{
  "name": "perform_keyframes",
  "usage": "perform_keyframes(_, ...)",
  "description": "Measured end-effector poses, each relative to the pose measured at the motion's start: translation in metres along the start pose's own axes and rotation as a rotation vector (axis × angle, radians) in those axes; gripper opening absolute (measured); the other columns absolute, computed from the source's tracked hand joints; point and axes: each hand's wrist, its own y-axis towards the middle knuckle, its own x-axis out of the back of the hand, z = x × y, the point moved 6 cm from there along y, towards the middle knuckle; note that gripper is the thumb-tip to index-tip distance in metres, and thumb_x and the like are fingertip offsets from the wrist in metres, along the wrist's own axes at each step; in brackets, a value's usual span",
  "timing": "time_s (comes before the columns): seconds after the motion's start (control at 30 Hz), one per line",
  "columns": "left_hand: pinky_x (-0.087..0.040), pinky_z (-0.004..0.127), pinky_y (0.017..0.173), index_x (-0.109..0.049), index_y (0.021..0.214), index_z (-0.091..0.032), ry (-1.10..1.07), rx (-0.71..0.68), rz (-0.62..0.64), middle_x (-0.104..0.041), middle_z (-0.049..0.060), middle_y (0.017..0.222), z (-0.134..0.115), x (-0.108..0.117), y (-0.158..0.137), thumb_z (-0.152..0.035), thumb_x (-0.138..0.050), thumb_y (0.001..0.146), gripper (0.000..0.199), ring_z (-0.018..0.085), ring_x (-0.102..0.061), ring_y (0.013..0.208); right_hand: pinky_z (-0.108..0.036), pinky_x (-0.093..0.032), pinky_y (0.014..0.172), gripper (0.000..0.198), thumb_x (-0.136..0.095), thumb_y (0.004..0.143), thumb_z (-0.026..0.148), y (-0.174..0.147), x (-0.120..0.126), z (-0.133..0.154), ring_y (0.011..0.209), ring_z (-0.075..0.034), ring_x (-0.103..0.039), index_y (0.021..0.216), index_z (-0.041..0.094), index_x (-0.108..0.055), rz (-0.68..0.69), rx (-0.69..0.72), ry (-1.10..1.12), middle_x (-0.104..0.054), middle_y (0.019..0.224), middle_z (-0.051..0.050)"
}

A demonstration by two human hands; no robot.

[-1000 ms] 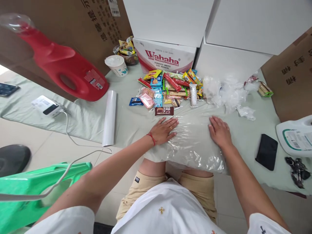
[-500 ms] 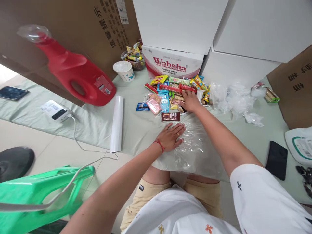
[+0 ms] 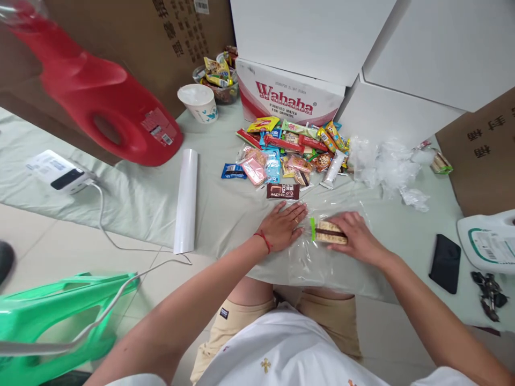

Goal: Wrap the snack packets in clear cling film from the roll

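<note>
My left hand [image 3: 280, 226] lies flat with fingers spread, on the left edge of a clear plastic bag [image 3: 308, 262] spread on the cloth-covered table. My right hand [image 3: 359, 238] grips a wrapped sandwich biscuit [image 3: 330, 232] with a dark filling and a green wrapper end, over the right part of the bag. Beyond the hands is a pile of packaged snacks [image 3: 284, 143]. A brown chocolate-coloured packet [image 3: 282, 191] lies just past my left fingertips, and a blue packet [image 3: 233, 171] sits at the pile's left.
Crumpled clear bags [image 3: 396, 166] lie right of the pile. A white roll [image 3: 186, 201], a red jug [image 3: 108, 107] and a paper cup [image 3: 200, 103] stand or lie left. A Wahaha carton [image 3: 287, 96] backs the pile. A black phone [image 3: 444, 262] and keys [image 3: 490, 295] lie right.
My right hand has come back from the snack pile toward me and now holds the sandwich biscuit over the clear bag. My left hand stays flat in place. The view has shifted slightly.
</note>
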Motion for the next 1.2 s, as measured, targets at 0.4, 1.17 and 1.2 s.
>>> perform_keyframes(0.4, -0.018, 0.050, 0.128, -0.032, 0.164, -0.027, 0.018, 0.004, -0.024, -0.035, 0.003, 0.169, 0.000, -0.002, -0.001, -0.038, -0.028, 0.109, 0.056, 0.021, -0.032, 0.157, -0.056, -0.030, 0.115, 0.044, -0.042, 0.102, 0.024, 0.224, 0.059, -0.027, 0.136, -0.034, -0.044, 0.141, 0.015, -0.060, -0.158, 0.093, -0.332, -0.060, 0.140, -0.016)
perform_keyframes(1.17, -0.017, 0.051, 0.128, -0.039, 0.161, -0.024, -0.047, 0.018, -0.031, -0.036, 0.006, 0.168, 0.001, -0.001, -0.001, -0.039, -0.030, 0.107, 0.056, 0.023, -0.033, 0.156, -0.044, -0.057, 0.086, 0.065, -0.076, 0.078, 0.064, 0.065, 0.085, -0.016, 0.095, -0.028, -0.066, 0.126, 0.022, -0.061, -0.011, -0.069, 0.313, -0.069, 0.113, -0.009)
perform_keyframes(1.2, -0.017, 0.051, 0.128, -0.039, 0.160, -0.023, -0.050, 0.019, -0.028, -0.036, 0.006, 0.168, 0.001, -0.001, 0.000, -0.039, -0.030, 0.107, 0.056, 0.022, -0.033, 0.156, -0.042, -0.057, 0.085, 0.061, -0.076, 0.080, 0.059, 0.050, 0.073, -0.010, 0.095, -0.028, -0.066, 0.125, 0.021, -0.062, 0.023, -0.081, 0.267, -0.069, 0.113, -0.010)
